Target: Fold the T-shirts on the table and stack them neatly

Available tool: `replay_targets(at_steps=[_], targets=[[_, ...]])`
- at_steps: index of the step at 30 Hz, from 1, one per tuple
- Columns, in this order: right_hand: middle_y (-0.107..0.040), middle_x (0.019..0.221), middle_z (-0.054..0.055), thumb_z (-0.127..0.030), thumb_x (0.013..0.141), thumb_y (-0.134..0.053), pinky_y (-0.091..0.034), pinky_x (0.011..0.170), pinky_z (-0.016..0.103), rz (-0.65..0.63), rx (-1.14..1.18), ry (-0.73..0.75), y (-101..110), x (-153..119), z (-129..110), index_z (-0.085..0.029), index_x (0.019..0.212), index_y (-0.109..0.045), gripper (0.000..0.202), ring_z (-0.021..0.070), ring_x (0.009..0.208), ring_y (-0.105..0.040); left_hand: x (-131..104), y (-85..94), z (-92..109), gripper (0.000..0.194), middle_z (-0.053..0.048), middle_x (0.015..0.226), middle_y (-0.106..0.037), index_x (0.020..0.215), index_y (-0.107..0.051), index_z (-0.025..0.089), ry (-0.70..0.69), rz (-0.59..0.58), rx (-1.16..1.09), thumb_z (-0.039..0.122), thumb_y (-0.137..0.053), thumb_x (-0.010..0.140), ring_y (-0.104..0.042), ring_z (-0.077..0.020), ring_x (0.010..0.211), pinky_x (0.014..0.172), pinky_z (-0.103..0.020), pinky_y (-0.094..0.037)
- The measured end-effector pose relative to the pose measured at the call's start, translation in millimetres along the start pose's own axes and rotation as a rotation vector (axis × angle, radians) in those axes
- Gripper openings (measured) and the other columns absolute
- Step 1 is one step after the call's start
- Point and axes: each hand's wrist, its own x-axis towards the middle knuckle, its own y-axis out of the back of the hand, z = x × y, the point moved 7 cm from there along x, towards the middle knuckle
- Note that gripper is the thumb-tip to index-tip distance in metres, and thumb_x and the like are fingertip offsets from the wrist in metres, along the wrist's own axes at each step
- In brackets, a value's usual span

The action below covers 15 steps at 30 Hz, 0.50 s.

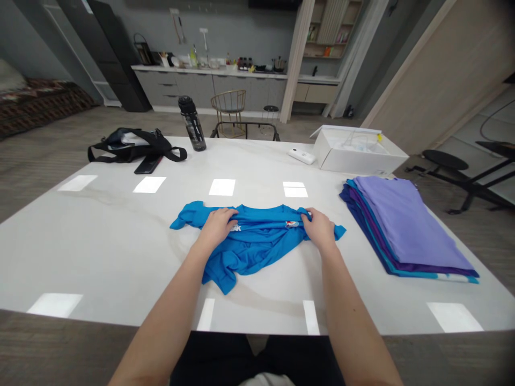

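A blue T-shirt (pixel 257 249) lies bunched and creased on the white table, with white lettering and a small red and white print partly showing. My left hand (pixel 219 225) grips its upper part on the left, fingers curled over the cloth. On the right, my right hand (pixel 318 226) pinches the shirt near its other end, thumb and fingers closed on the fabric. One sleeve sticks out past each hand. Loose cloth hangs together in folds toward me, lower left.
Folded clothes (pixel 410 225) in purple and blue are stacked at the right. Behind them stand an open white box (pixel 354 155) and a white device (pixel 301 156). A black bag (pixel 132 145), a phone (pixel 148 164) and a dark bottle (pixel 193 124) occupy the table's far left.
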Motion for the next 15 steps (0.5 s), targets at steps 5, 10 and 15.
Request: replay_targets(at_steps=[5,10,15], targets=[[-0.072,0.105,0.010,-0.034,0.087,-0.053,-0.043,0.096,0.051,-0.054,-0.029,-0.204,14,-4,22,-0.026,0.114,-0.069,0.032,0.0334,0.110,-0.063,-9,12.5,2,0.021,-0.001,0.083,-0.071,0.094,-0.072,0.026,0.057,-0.161,-0.118,0.042,-0.059,0.090,-0.068,-0.0221,0.082,0.070,-0.030,-0.046],[-0.062,0.125,0.013,-0.026,0.086,-0.048,-0.043,0.099,0.051,0.367,0.095,-0.059,40,-11,8,-0.022,0.125,-0.063,0.042,0.0314,0.115,-0.058,-9,12.7,-4,0.050,-0.005,0.081,-0.071,0.122,-0.066,0.024,0.254,-0.016,-0.087,0.063,-0.049,0.095,-0.069,-0.0269,0.080,0.067,-0.033,-0.045],[-0.067,0.121,0.013,-0.022,0.091,-0.042,-0.044,0.102,0.044,0.266,0.221,0.320,20,-12,-37,-0.019,0.121,-0.067,0.039,0.0289,0.114,-0.058,-2,0.5,-7,0.029,-0.008,0.094,-0.069,0.112,-0.068,0.024,0.133,0.023,-0.093,0.042,-0.062,0.091,-0.068,-0.0272,0.091,0.077,-0.035,-0.050]])
